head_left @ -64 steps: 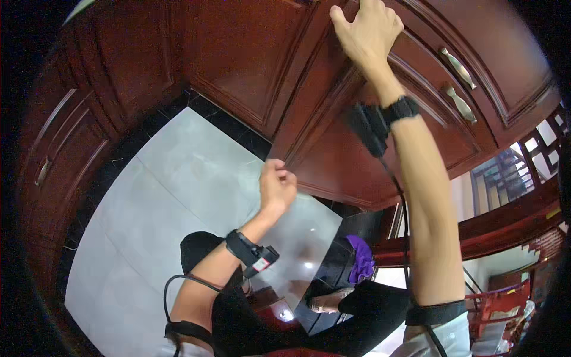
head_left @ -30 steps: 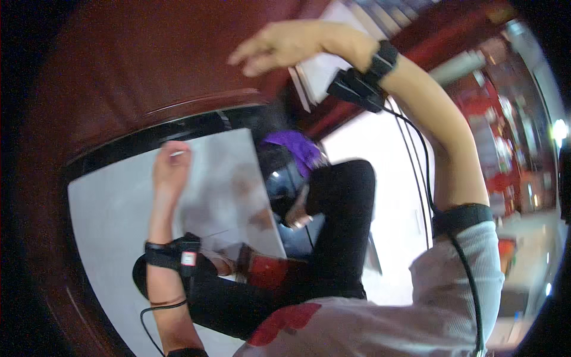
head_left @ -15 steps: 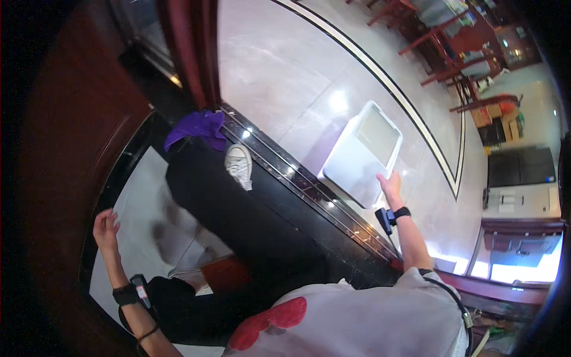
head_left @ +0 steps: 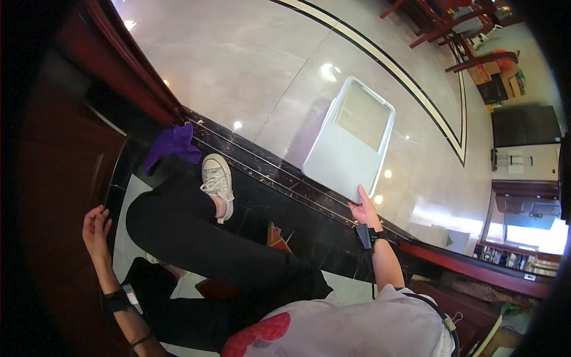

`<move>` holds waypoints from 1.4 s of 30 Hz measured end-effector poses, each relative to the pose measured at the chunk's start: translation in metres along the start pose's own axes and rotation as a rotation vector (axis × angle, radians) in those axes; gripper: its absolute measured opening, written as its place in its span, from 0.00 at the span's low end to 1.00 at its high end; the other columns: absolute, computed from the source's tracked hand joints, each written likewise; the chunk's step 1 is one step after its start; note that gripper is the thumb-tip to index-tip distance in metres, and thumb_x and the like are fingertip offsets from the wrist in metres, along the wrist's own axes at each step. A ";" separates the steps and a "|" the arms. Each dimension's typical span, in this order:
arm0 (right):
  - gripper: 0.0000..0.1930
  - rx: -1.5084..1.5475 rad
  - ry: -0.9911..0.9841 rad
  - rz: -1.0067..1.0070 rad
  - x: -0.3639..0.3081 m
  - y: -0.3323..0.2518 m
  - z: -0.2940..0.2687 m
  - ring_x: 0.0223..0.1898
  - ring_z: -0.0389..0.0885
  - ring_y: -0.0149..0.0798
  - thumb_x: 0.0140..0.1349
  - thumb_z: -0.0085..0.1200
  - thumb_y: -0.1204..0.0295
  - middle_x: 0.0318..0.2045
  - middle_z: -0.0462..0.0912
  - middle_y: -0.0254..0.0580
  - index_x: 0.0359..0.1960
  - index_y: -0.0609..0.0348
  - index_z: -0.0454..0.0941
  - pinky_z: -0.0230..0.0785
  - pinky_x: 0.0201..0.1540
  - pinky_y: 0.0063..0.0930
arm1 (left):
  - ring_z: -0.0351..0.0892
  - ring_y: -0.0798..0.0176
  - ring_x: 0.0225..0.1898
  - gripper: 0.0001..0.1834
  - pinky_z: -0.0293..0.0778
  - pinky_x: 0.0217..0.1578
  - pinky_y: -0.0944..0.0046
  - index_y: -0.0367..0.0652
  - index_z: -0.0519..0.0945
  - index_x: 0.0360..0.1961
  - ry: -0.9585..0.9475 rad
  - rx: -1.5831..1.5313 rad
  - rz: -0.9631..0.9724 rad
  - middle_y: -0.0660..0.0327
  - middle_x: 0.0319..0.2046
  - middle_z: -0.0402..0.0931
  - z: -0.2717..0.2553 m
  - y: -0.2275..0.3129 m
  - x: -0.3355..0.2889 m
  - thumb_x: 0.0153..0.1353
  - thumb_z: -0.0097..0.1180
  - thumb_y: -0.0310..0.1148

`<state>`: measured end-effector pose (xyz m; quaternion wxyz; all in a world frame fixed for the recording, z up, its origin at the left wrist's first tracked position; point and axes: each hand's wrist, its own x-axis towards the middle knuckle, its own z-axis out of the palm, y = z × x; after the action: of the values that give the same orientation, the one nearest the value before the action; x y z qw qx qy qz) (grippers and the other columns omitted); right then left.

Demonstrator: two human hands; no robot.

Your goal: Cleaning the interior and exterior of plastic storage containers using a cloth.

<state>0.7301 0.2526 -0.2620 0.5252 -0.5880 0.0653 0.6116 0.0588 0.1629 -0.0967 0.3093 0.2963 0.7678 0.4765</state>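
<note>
My right hand (head_left: 364, 212) grips the near right corner of a pale white plastic box (head_left: 342, 160), thumb on top and the other fingers partly hidden. A rounded rim and a see-through panel show on the box's upper face. It is tilted beside the dark door sill; whether its underside touches the floor I cannot tell. Off to the left, my left hand (head_left: 95, 233) hangs near the dark red door with its fingers loosely bent and apart, holding nothing.
A purple cloth (head_left: 172, 147) lies at the sill (head_left: 267, 172) by the door frame. My foot in a white canvas shoe (head_left: 217, 179) is close to that sill. Shiny pale tiles (head_left: 238, 71) stretch beyond it. Dark red chairs (head_left: 440, 33) stand far right.
My right hand and the box sit lower and further left in view, and the box's upper face shows more fully. The left hand stays empty. The view has shifted.
</note>
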 end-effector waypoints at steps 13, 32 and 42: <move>0.10 0.416 -0.183 -0.118 -0.103 0.000 0.079 0.33 0.75 0.34 0.54 0.55 0.75 0.32 0.77 0.37 0.37 0.62 0.71 0.69 0.34 0.25 | 0.70 0.62 0.49 0.13 0.68 0.48 0.62 0.43 0.73 0.43 -0.201 -0.036 0.140 0.59 0.45 0.71 0.069 0.056 0.056 0.60 0.48 0.36; 0.27 -0.519 -0.492 0.103 -0.002 0.149 0.102 0.44 0.71 0.35 0.48 0.60 0.68 0.42 0.74 0.41 0.49 0.64 0.66 0.62 0.48 0.27 | 0.70 0.68 0.43 0.13 0.66 0.42 0.70 0.41 0.73 0.40 -0.223 0.173 0.079 0.61 0.40 0.71 0.038 0.064 0.026 0.61 0.46 0.38; 0.24 -0.418 -0.080 -0.520 0.050 0.067 0.060 0.42 0.74 0.40 0.48 0.60 0.71 0.42 0.72 0.52 0.46 0.66 0.67 0.71 0.40 0.25 | 0.71 0.68 0.42 0.12 0.67 0.41 0.68 0.44 0.74 0.38 -0.269 0.183 0.062 0.64 0.39 0.72 0.035 0.054 0.029 0.60 0.47 0.40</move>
<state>0.6551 0.2933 -0.3192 0.5339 -0.6555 -0.2344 0.4800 0.0754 0.2242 -0.0652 0.3665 0.4079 0.7500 0.3700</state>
